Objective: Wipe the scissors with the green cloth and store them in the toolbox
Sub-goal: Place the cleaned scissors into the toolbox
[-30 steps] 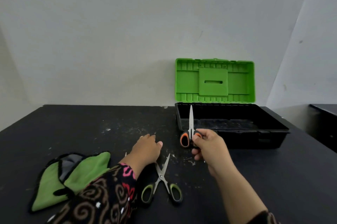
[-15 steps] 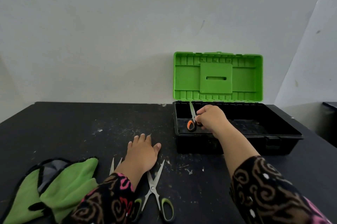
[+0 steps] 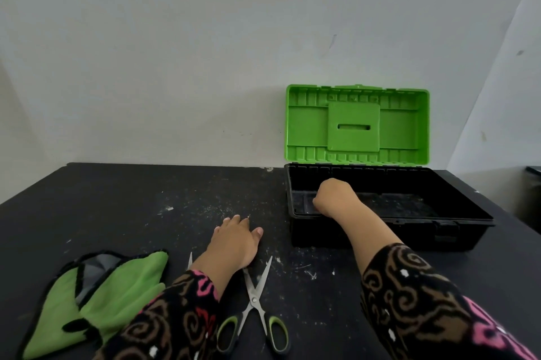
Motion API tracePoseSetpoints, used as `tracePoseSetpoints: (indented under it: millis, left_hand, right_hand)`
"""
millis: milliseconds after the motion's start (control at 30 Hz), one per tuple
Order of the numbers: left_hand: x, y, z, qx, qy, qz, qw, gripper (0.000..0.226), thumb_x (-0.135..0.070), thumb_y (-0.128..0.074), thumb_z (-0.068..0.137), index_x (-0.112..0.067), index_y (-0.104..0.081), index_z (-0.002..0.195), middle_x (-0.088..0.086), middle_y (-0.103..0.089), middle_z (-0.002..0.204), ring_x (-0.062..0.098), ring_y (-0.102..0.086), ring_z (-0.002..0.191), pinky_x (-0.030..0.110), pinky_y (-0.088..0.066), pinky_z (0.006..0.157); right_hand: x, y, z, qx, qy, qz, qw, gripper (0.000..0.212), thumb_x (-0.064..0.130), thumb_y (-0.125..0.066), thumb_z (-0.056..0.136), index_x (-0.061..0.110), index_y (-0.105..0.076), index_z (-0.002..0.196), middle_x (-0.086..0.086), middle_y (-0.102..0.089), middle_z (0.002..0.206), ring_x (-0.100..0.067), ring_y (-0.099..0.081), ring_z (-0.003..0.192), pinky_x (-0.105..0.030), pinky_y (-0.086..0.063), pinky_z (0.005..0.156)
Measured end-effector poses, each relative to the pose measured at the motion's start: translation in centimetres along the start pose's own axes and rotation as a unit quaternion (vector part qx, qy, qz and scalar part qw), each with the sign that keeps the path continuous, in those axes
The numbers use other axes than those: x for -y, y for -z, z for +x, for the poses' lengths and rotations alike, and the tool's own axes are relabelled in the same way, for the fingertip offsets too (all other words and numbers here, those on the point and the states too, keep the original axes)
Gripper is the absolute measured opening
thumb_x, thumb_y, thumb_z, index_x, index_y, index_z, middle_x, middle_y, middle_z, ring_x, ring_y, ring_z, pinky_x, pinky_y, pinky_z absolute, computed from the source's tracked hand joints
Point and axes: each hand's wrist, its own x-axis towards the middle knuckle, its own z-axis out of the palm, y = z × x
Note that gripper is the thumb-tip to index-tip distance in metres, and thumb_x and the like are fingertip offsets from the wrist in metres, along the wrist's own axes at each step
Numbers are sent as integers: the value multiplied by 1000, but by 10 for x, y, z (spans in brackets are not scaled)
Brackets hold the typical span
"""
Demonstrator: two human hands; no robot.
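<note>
- Head view shows green-handled scissors [image 3: 254, 299] lying on the table [image 3: 102, 207] with blades spread, one blade running under the heel of the left hand [image 3: 234, 242].
- That left hand lies flat on the table with fingers straight, holding nothing. Sliding it back could, I judge, drag skin across an open edge.
- A second blade tip [image 3: 189, 260] pokes out beside the same wrist. The rest of that tool is hidden under the patterned sleeve [image 3: 175, 315], so a snag on the fabric seems possible.
- The right hand [image 3: 333, 198] is lowered into the left end of the toolbox [image 3: 409, 220], knuckles up and fingers curled down. I cannot tell what it holds, if anything.
- The toolbox is a black tray whose visible floor, right of the hand, is dusty and bare. Whatever lies beneath the hand is hidden.
- Its green lid [image 3: 304, 125] stands upright against the wall. A knock to the tray might bring it down on the wrist.
- The green cloth [image 3: 123, 295] lies crumpled at the table's left, well apart from the toolbox. The main slip I foresee is a pair going in unwiped.
</note>
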Motion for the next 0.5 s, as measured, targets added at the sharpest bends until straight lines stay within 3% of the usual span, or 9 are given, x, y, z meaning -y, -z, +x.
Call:
tracePoseSetpoints:
  millis: [100, 167, 267, 333, 400, 500]
  left_hand:
    - [0, 13, -13, 15, 2, -46, 999, 58, -44, -24, 101, -7, -30, 145, 11, -25, 155, 27, -21, 143, 39, -18, 116]
    - [6, 19, -23, 2, 8, -81, 997, 55, -43, -27, 101, -7, -36, 142, 11, -34, 151, 28, -31, 139, 39, -25, 113]
    - [22, 28, -39, -32, 13, -122, 992, 49, -41, -33, 99, -11, -46, 136, 11, -45, 144, 29, -41, 131, 38, -34, 106]
    - [36, 35, -49, -58, 2, -136, 989, 32, -35, -37, 98, -13, -60, 101, 13, -61, 117, 30, -55, 110, 34, -42, 85]
    - [50, 42, -63, -86, -4, -138, 987, 30, -26, -38, 95, -15, -46, 69, 11, -58, 85, 30, -55, 86, 32, -36, 67]
    - [74, 50, -85, -92, 1, -119, 989, 26, -18, -40, 90, -16, -40, 64, 10, -55, 80, 31, -52, 82, 34, -36, 66]
  right_hand:
    - [9, 2, -27, -107, 31, 136, 984, 16, 11, -48, 87, 8, -64, 91, -11, -67, 94, -28, -61, 87, -26, -43, 68]
    - [26, 4, -56, -133, 79, 193, 969, 19, 15, -49, 88, 14, -67, 93, -6, -69, 93, -25, -61, 89, -26, -44, 73]
    - [56, -7, -96, -92, 134, 216, 963, 18, 18, -52, 88, 17, -69, 91, -1, -70, 92, -18, -60, 89, -19, -37, 70]
    - [74, -20, -119, -69, 160, 225, 959, 17, 19, -52, 87, 17, -69, 88, 1, -69, 93, -15, -60, 89, -18, -36, 69]
    - [90, -36, -138, -52, 181, 230, 955, 16, 19, -53, 87, 18, -69, 88, 0, -68, 95, -16, -59, 90, -21, -40, 71]
    - [116, -58, -162, 14, 218, 170, 961, 17, 21, -51, 87, 19, -67, 94, -2, -66, 101, -20, -58, 96, -26, -45, 78]
